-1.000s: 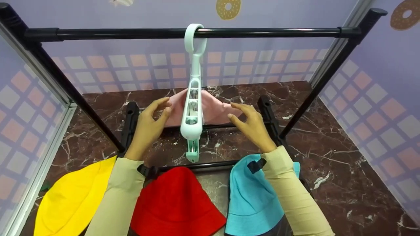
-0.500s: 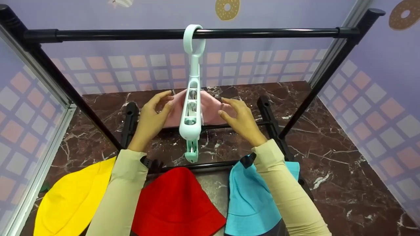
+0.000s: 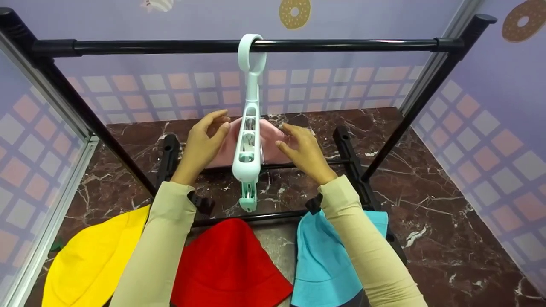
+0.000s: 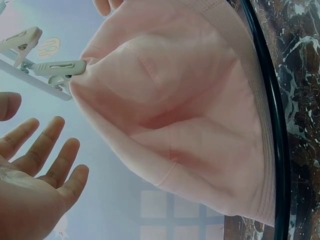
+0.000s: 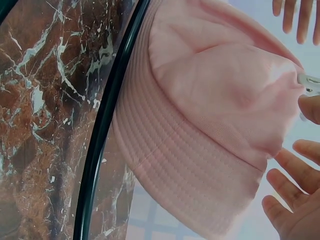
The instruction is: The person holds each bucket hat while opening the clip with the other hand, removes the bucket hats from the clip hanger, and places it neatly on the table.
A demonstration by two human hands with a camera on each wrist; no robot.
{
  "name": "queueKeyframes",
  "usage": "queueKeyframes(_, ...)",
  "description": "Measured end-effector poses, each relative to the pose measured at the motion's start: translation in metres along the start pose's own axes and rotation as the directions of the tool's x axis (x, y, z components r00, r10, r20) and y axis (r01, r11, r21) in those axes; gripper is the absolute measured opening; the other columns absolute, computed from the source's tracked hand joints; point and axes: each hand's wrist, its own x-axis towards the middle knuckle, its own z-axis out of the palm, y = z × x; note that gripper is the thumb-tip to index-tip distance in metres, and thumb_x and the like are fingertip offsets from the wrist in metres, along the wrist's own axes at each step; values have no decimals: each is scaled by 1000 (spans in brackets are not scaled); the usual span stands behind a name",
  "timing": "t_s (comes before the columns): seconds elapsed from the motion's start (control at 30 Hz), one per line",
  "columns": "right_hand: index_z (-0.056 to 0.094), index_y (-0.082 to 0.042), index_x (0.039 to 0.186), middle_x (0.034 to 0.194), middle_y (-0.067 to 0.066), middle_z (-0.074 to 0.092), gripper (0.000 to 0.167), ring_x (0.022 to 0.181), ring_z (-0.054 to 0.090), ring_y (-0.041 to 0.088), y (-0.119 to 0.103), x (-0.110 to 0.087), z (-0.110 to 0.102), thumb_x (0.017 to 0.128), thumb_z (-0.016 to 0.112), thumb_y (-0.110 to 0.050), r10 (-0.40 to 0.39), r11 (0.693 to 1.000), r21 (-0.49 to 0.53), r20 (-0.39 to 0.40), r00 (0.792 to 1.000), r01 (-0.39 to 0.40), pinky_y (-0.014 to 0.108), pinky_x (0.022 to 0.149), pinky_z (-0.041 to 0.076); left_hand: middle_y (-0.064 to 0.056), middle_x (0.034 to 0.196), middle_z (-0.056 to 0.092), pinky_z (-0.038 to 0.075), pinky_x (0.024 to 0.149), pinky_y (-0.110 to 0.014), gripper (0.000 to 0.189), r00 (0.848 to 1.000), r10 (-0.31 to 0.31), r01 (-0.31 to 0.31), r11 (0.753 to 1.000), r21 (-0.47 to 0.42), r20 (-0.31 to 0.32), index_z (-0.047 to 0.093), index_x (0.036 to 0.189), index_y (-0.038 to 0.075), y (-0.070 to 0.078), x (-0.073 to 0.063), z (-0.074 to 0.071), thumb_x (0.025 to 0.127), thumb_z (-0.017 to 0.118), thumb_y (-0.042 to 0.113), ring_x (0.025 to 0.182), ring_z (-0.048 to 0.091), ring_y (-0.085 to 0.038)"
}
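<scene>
A pale mint clip hanger (image 3: 246,147) hangs by its ring hook from the black rail. Behind it hangs a pink bucket hat (image 3: 273,140). In the left wrist view a clip (image 4: 60,68) pinches the crown of that hat (image 4: 175,95), and its brim hangs down. My left hand (image 3: 202,143) is left of the hanger, its fingers loosely bent and holding nothing; the left wrist view shows the palm of that hand (image 4: 35,195) apart from the cloth. My right hand (image 3: 305,149) is on the other side, near the hat, with nothing in its grasp. Its fingers (image 5: 282,185) are spread beside the fabric in the right wrist view.
The black rack's top rail (image 3: 341,45) spans the view, with slanted posts and lower bars. Yellow (image 3: 96,256), red (image 3: 230,264) and turquoise (image 3: 326,260) bucket hats are in front. Purple patterned walls surround the dark marbled surface (image 3: 435,204).
Both hands have moved closer to the hanger and a little farther forward, the right hand shifting left. The hanger and the hats stay in place.
</scene>
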Motion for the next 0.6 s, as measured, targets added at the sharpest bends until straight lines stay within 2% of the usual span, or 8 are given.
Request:
queueKeyframes(0.1, 54, 3, 133, 130, 19, 59, 52, 123, 51, 34, -2, 4, 2, 89, 68, -22, -6, 1000, 4, 10, 1000, 6, 44, 109, 36, -20, 127, 60, 42, 106, -33, 40, 1000, -6, 6, 1000, -24, 12, 51, 135, 0, 7, 1, 1, 97, 54, 12, 119, 56, -28)
queueKeyframes(0.3, 52, 4, 134, 129, 20, 59, 52, 123, 50, 35, -6, 8, 6, 91, 66, -22, -24, 1000, 20, 47, 999, 23, 43, 109, 36, -23, 128, 58, 42, 107, -35, 39, 1000, -19, 19, 1000, 1, 18, 51, 135, -1, 23, 3, 2, 98, 52, 12, 121, 55, -31)
queueKeyframes(0.6, 50, 3, 136, 132, 19, 57, 51, 125, 50, 34, -8, 13, 13, 92, 65, -20, -34, 999, 37, 60, 998, 31, 44, 109, 35, -22, 125, 61, 44, 102, -37, 39, 999, -5, 3, 999, 34, 43, 52, 134, -1, 27, 12, 5, 98, 53, 15, 115, 58, -30)
